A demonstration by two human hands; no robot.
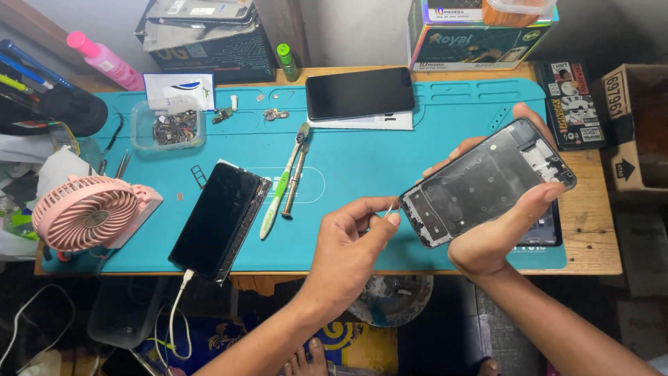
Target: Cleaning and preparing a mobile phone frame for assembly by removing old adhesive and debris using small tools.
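Grey metal shows inside the bare phone frame [487, 182] that your right hand [497, 230] holds tilted above the desk [362, 167], the grip closed around its long edges. Your left hand [348, 247] pinches something tiny, too small to identify, at the frame's lower corner. Left of that grip lie a dark phone [217, 221] and a green toothbrush [282, 182].

We look down on a wooden tabletop [598, 251] pushed against a pale grey wall [348, 28], most of it covered by a teal work mat [362, 160]. Its front edge and right end show bare wood. The floor [640, 320] below lies in shadow, with a patterned blue and yellow cloth [348, 341] on it. The light is even and soft.
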